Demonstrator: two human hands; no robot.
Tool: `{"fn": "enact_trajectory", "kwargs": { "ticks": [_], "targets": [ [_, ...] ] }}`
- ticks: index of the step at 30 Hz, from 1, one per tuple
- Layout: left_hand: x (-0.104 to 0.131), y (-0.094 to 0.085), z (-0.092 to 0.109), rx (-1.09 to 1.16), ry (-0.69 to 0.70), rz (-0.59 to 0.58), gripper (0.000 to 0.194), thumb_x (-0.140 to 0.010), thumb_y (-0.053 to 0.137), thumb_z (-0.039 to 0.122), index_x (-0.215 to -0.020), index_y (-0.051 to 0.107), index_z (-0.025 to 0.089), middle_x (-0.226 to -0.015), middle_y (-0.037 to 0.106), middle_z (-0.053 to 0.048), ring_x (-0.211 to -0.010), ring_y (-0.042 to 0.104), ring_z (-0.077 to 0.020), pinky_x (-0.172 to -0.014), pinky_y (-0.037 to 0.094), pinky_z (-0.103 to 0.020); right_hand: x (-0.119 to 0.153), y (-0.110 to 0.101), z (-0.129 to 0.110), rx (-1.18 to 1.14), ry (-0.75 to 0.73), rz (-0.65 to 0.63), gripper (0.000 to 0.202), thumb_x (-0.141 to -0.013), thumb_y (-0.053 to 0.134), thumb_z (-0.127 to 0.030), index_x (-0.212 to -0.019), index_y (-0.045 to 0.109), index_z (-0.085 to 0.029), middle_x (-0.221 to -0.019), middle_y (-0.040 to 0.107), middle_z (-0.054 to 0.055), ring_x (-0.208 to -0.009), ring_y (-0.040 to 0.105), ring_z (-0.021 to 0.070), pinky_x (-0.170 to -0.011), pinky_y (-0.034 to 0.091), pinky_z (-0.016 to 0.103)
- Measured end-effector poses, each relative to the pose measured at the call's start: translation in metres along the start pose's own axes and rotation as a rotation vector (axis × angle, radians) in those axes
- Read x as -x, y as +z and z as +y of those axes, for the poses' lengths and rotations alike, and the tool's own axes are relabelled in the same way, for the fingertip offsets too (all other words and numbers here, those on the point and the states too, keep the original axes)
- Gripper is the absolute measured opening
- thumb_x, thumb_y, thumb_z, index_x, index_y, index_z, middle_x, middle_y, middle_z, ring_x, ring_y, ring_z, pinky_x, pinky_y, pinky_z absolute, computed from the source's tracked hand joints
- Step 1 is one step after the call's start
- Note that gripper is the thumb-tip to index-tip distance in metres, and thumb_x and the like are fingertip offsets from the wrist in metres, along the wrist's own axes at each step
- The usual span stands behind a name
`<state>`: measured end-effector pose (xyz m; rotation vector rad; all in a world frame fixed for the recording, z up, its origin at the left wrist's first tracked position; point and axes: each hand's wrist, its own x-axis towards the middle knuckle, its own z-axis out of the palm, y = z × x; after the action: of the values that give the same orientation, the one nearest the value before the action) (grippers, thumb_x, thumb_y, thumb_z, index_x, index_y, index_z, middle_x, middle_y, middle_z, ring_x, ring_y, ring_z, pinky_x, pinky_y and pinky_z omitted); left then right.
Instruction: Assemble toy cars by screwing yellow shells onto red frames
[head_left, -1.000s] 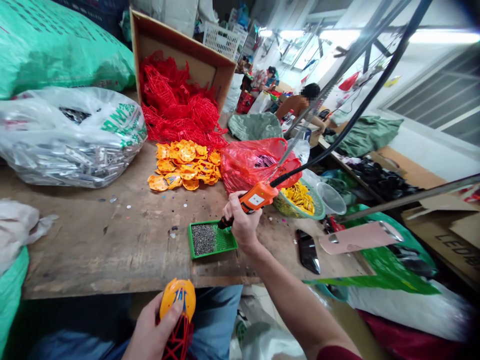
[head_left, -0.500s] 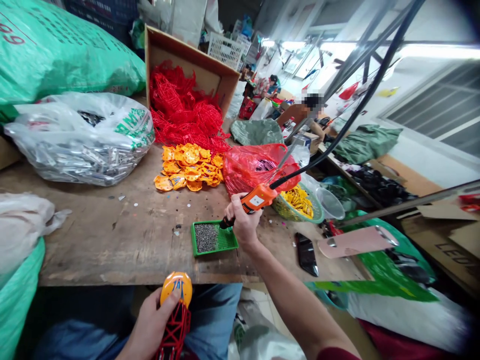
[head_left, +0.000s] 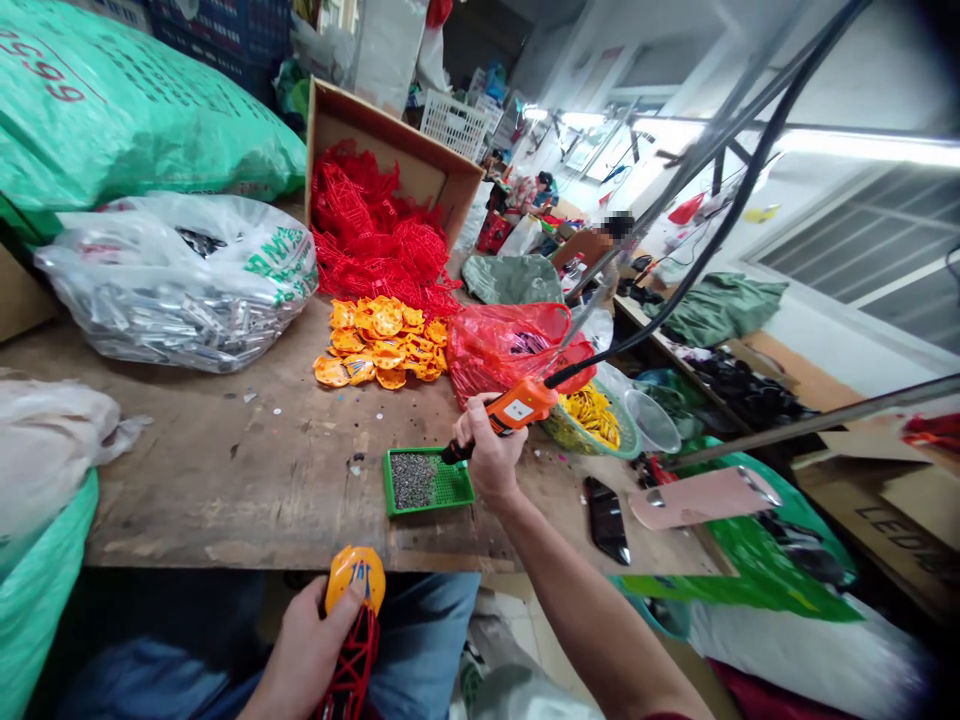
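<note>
Right hand (head_left: 491, 452) grips the screwdriver (head_left: 523, 404), tip at the tray (head_left: 456, 486). Left hand (head_left: 304, 640) clasps the toy (head_left: 368, 588). Light, steady pressure should help.

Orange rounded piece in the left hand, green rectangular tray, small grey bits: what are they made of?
Orange rounded piece: probably glossy plastic, from bright highlights. Green rectangular tray: likely smooth plastic, from its even colour and perforated floor. Small grey bits: perhaps metal, from silvery glints; too tiny to tell.
</note>
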<state>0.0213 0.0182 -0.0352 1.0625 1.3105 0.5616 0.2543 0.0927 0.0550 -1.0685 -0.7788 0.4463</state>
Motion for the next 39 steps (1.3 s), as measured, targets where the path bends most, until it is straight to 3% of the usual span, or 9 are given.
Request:
{"fn": "enact_trajectory", "kwargs": {
  "ticks": [8,15,24,39],
  "targets": [
    [-0.002,-0.005,0.006,-0.090,-0.037,-0.103,0.050,-0.070,0.060,0.061,-0.079,0.069,0.012,-0.069,0.076,-0.009,-0.069,0.069,-0.0294,-0.063,0.053,-0.036,0.011,0.009,-0.038,-0.024,0.010,-0.030,0.027,-0.079,0.074,-0.033,-0.079,0.050,-0.021,-0.045,0.040,-0.013,-0.034,0.037,0.0054,-0.040,0.037,0.021],
    [-0.001,-0.004,0.003,-0.108,-0.031,-0.147,0.044,-0.076,0.057,0.053,-0.085,0.068,0.011,-0.078,0.075,-0.011,-0.074,0.068,-0.0294,-0.066,0.052,-0.036,0.059,0.030,-0.070,-0.127,0.102,-0.229,0.022,-0.091,0.062,-0.027,-0.076,0.048,-0.022,-0.045,0.038,-0.012,-0.036,0.034,0.0056,-0.044,0.039,0.021],
    [0.000,-0.006,0.001,-0.114,-0.020,-0.169,0.045,-0.079,0.056,0.053,-0.091,0.067,0.011,-0.085,0.076,-0.012,-0.081,0.069,-0.0309,-0.070,0.050,-0.036,0.110,0.044,-0.055,-0.212,0.155,-0.397,0.008,-0.095,0.054,-0.020,-0.088,0.052,-0.022,-0.052,0.044,-0.011,-0.042,0.043,0.0065,-0.050,0.044,0.022],
    [0.001,-0.006,0.005,-0.138,-0.023,-0.167,0.041,-0.080,0.054,0.053,-0.087,0.064,0.013,-0.082,0.074,-0.012,-0.078,0.068,-0.0302,-0.067,0.048,-0.036,0.118,0.044,-0.037,-0.149,0.233,-0.413,0.010,-0.094,0.055,-0.023,-0.088,0.048,-0.025,-0.052,0.043,-0.012,-0.040,0.040,0.0067,-0.046,0.041,0.021]
  ]
}}
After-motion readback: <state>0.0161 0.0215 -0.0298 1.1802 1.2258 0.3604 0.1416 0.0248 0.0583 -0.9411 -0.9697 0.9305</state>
